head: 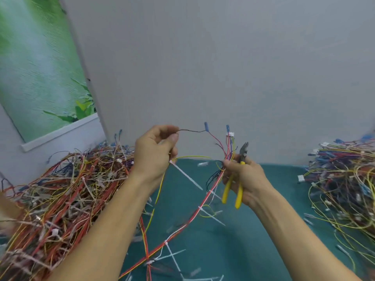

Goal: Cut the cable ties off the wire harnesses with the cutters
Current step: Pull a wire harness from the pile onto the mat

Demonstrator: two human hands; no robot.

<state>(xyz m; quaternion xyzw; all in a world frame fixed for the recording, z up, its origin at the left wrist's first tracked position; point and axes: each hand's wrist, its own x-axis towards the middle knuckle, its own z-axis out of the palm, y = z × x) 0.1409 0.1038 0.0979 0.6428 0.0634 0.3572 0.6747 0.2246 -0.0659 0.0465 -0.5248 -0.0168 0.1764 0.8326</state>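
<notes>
Head view: left hand (156, 151) pinched a harness wire (190, 130); right hand (246, 179) gripped cutters (242, 154) and bundle (228, 153). Next cut should nip cable tie (187, 176) only, sparing wires.

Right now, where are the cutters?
Head view, right of centre: the right hand grips the cutters, jaws up, beside the harness wires, above the teal mat.
</notes>
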